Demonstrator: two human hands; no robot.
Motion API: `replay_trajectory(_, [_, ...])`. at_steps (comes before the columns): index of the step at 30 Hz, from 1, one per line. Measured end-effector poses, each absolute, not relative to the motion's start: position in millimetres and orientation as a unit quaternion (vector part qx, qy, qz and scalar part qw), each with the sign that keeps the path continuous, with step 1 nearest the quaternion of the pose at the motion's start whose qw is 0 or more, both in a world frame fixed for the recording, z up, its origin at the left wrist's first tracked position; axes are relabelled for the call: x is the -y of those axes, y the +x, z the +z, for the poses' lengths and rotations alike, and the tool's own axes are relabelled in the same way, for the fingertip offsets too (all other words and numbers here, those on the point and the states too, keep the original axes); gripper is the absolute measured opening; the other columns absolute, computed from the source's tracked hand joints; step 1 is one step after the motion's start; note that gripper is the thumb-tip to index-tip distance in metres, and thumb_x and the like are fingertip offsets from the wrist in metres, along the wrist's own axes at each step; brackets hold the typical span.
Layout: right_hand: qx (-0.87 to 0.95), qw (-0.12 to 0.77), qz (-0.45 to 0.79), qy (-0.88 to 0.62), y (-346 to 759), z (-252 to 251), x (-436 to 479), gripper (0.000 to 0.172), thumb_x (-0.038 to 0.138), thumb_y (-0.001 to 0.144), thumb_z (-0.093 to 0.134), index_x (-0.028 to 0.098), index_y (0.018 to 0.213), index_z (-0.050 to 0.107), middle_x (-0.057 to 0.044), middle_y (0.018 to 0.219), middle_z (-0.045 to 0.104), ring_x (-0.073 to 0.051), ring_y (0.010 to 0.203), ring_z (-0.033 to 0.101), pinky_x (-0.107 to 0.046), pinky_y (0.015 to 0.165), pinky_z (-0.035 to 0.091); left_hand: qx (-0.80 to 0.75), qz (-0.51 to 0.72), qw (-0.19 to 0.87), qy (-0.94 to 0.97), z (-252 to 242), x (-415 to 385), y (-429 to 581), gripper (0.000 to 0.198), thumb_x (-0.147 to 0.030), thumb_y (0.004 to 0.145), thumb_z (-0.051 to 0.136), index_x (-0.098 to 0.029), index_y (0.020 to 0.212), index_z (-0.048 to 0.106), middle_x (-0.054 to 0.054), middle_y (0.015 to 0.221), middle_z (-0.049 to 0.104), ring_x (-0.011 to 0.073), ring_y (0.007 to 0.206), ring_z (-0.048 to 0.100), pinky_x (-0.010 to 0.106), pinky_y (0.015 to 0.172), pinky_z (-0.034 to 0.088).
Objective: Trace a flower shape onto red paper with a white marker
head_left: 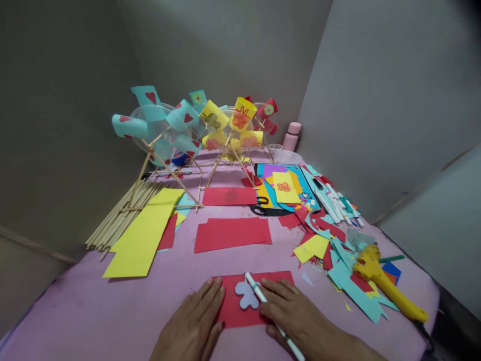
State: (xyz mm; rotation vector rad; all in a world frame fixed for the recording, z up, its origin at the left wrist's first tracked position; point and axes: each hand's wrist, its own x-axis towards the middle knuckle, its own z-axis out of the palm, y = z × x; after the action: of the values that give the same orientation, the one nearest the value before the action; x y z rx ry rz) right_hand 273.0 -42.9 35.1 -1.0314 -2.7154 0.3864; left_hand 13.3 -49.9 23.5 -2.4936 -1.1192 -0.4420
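A sheet of red paper [244, 319] lay flat on the near part of the tabletop [112, 316], squarely between the two hands, seemingly so that both could steady it. On it rested a pale flower-shaped piece [246, 297], near the middle, apparently where it could be reached from either side. The spare red sheets [233, 234] sat just beyond, perhaps for easy reach, while the scraps [355, 291] and yellow glue gun [381, 282] lay off to the right, likely out of the way. The left hand [193, 316] was open, fingers together, pressing the paper's left edge. The right hand [295, 313] was loosely curled around a white marker [257, 289], its fingers resting on the paper's right side.
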Motion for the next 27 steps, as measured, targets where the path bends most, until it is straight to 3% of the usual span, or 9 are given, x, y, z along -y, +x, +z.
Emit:
replay_trajectory(13, [0.927,0.188,0.066,-0.319,286,25,47,0.017,0.022,0.085,0.057,0.020,0.102,0.059,-0.011,0.117,0.068,-0.027,0.107,0.063,-0.038,0.088,0.049,0.310,-0.204,0.193,-0.908,10,51,52,0.031,-0.032,0.092,0.043,-0.016,0.112,0.060,0.004,0.114,0.067,0.0177,0.097,0.065,0.024,0.076,0.053])
replay_trajectory(21, [0.910,0.235,0.036,-0.339,289,21,49,0.013,0.020,0.083,0.056,0.022,0.096,0.059,-0.007,0.103,0.073,-0.023,0.099,0.065,-0.033,0.086,0.046,0.312,-0.189,0.184,-0.913,18,50,52,0.032,-0.035,0.092,0.044,-0.018,0.113,0.060,0.003,0.114,0.067,0.0172,0.097,0.066,0.024,0.075,0.053])
replay_trajectory(27, [0.911,0.273,0.008,-0.308,290,22,49,0.013,0.029,0.088,0.053,0.019,0.095,0.059,-0.007,0.100,0.073,-0.023,0.095,0.064,-0.034,0.088,0.042,0.307,-0.181,0.192,-0.915,21,48,54,0.031,-0.032,0.094,0.039,-0.018,0.111,0.061,0.003,0.112,0.068,0.0186,0.094,0.067,0.027,0.072,0.056])
